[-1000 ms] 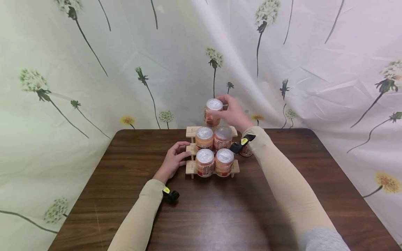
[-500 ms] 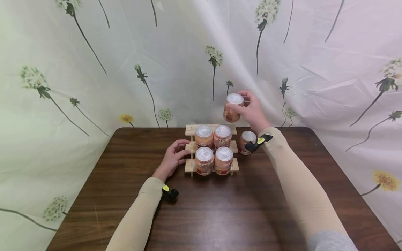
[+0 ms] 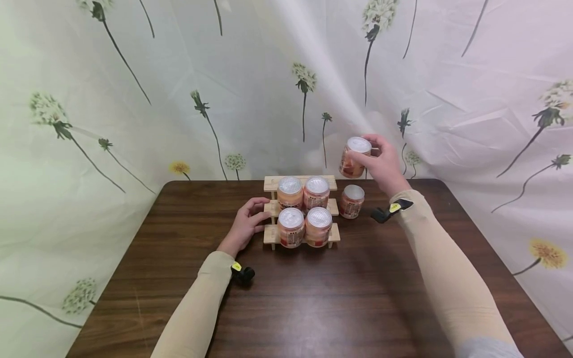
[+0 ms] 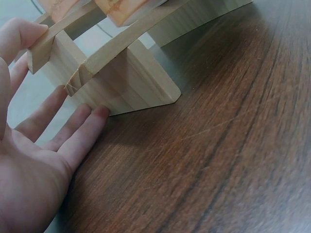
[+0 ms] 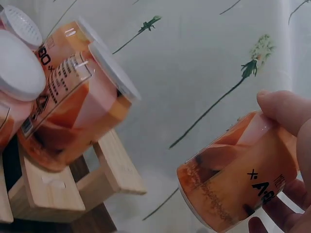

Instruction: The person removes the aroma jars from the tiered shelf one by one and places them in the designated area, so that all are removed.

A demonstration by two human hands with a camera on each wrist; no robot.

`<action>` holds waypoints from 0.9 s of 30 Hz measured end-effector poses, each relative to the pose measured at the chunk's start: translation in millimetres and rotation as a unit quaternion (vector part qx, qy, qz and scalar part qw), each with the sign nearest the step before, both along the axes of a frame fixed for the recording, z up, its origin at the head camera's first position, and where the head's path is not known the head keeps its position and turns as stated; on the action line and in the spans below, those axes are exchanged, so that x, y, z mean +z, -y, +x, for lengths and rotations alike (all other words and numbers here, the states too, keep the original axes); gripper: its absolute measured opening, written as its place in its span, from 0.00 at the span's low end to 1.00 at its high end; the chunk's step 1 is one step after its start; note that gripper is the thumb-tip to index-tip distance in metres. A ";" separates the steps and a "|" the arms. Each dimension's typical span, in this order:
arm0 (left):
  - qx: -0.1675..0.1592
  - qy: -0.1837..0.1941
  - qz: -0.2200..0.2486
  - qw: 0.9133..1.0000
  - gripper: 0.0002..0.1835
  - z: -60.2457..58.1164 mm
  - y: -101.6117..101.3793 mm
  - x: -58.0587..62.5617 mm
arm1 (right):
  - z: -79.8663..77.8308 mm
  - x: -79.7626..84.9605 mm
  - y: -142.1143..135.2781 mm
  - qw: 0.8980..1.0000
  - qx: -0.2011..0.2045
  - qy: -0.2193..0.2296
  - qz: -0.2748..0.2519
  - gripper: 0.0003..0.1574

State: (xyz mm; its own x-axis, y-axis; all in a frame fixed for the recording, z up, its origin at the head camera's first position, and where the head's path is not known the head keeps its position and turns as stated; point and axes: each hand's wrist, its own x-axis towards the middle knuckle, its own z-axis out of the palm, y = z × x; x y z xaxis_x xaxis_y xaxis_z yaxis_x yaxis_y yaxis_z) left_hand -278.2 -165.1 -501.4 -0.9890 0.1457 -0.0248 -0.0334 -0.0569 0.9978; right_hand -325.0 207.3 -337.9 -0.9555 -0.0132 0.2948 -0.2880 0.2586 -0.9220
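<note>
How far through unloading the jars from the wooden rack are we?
One jar already stands on the table right of the wooden rack. The right hand holds a second jar in the air beside it. Four jars remain on the lower two steps; the left hand steadies the rack.

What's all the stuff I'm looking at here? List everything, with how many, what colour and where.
jars on the rack: four, orange with white lids, two on the middle step, two on the lowest.
jar on the table: one, orange with white lid, right of the rack.
held jar: one, orange with white lid, in the air at right rear.
stepped rack: one, pale wood, table centre; top step bare.
table: one, dark brown wood.
curtain: one, pale with a flower print, behind.
left hand: touches the rack's left side.
right hand: holds the held jar.
</note>
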 end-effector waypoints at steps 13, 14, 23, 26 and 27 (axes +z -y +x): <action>0.002 0.005 0.004 1.000 0.20 -0.3 -0.7 0.6 | 10.9 -21.0 -53.8 0.999 -0.042 0.005 0.017 0.35; 0.003 0.005 0.005 1.000 0.20 -0.2 -0.7 0.6 | 10.8 -23.7 -57.6 0.999 -0.047 0.004 0.020 0.35; 0.002 0.009 -0.001 1.000 0.21 1.1 -0.4 1.7 | 13.4 -48.3 -81.6 0.997 -0.064 0.021 0.042 0.36; 0.003 0.011 0.000 1.000 0.22 1.8 -0.8 2.8 | 13.3 -59.2 -86.1 0.997 -0.061 0.027 0.050 0.35; 0.004 0.011 0.000 1.000 0.22 2.1 -0.9 3.0 | 13.2 -62.8 -87.1 0.996 -0.059 0.028 0.055 0.35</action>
State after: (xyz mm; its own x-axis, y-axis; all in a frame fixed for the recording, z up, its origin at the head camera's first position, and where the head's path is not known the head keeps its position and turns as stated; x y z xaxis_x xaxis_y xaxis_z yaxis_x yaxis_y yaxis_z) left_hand -276.1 -164.1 -498.4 -0.9893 0.1387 -0.0463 -0.0547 -0.0573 0.9969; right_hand -311.8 294.4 -400.6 -0.9673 0.0718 0.2434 -0.1977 0.3884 -0.9000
